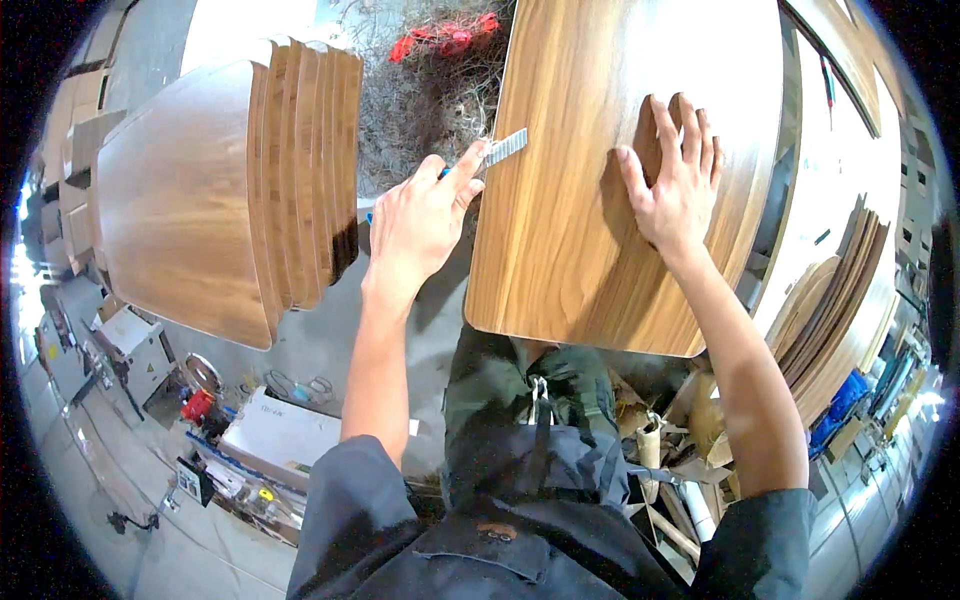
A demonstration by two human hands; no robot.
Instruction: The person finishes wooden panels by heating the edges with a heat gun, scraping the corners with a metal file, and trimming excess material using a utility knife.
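Observation:
A wood-grain board [560, 250] with rounded corners lies in front of me. My left hand [415, 225] is closed around a snap-off utility knife [508, 147] at the board's left edge. Its long segmented blade reaches over the edge onto the top face; a bit of blue shows by my fingers, and most of the handle is hidden. Fingers spread, my right hand [680, 190] rests on the board's upper face right of the middle, holding nothing.
On the left stands a stack of similar boards [180, 200]. Between stack and board lies a heap of stringy shavings [425, 100] with a red scrap [445, 38] on it. More thin panels [840, 300] lean at the right. Cardboard scraps [650, 450] fill the floor below.

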